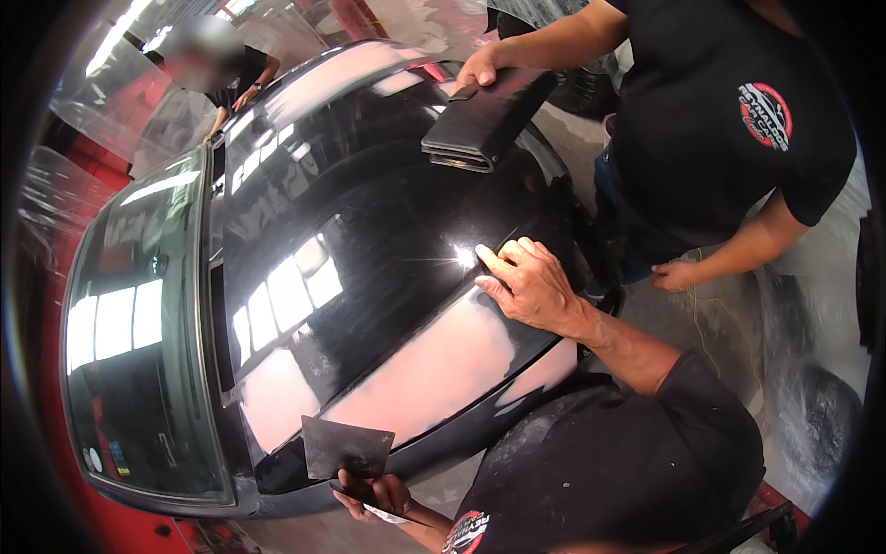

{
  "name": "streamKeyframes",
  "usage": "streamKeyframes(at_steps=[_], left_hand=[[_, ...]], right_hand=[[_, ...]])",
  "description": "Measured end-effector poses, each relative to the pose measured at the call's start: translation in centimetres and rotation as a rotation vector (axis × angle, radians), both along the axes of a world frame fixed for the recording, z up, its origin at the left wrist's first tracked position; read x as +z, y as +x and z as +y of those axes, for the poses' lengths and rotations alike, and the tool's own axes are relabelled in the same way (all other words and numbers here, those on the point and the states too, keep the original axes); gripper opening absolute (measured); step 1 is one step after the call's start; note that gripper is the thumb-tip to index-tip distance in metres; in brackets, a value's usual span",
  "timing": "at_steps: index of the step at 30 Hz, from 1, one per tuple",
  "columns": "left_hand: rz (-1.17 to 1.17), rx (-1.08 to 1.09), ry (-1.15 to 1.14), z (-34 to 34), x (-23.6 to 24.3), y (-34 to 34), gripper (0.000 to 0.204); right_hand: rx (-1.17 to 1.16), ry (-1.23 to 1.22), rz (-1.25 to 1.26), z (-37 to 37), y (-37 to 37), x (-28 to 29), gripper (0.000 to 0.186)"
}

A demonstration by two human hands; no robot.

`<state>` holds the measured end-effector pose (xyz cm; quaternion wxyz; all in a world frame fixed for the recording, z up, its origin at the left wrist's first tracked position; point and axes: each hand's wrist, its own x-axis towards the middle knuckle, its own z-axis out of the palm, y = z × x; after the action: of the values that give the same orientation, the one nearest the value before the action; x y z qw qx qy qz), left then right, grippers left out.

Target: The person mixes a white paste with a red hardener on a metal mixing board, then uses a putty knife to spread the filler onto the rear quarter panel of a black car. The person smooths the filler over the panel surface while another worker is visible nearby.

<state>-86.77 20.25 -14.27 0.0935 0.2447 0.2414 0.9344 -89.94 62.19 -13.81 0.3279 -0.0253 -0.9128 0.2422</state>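
Note:
A black car hood [388,203] has pale pink sanded-looking patches [425,355] along its near side. My right hand [526,282] rests on the hood beside a bright glare, index finger on the surface, fingers apart and holding nothing. At the lower middle, my left hand [374,494] grips flat, dark rectangular spreader plates [346,448] near the fender. Above my right hand, a co-worker's hand [480,69] holds a thick black folder-like case [484,120] over the hood.
The windshield [138,351] lies left. A co-worker [692,138] stands close at the right; another person [240,78] is across the car at top left. A thin yellow cord [701,323] lies on the floor. Plastic sheeting [803,406] covers something at the right.

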Motion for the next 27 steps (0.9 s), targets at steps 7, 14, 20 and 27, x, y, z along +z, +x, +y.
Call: streamKeyframes(at_steps=[7, 14, 20, 27], left_hand=[[-0.009, 0.021, 0.052, 0.3, -0.3, 0.5, 0.060], [0.077, -0.100, 0.090, 0.3, -0.6, -0.2, 0.061], [0.069, -0.041, 0.108, 0.1, -0.7, 0.0, 0.059], [0.059, -0.075, 0.094, 0.0, -0.6, -0.2, 0.060]], right_hand=[[0.012, -0.019, -0.001, 0.0, -0.3, 0.6, 0.034], [0.035, -0.042, -0.018, 0.0, -0.1, 0.6, 0.031], [-0.022, -0.099, 0.017, 0.5, -0.7, 0.8, 0.031], [-0.022, -0.054, -0.014, 1.2, -1.0, 0.4, 0.031]])
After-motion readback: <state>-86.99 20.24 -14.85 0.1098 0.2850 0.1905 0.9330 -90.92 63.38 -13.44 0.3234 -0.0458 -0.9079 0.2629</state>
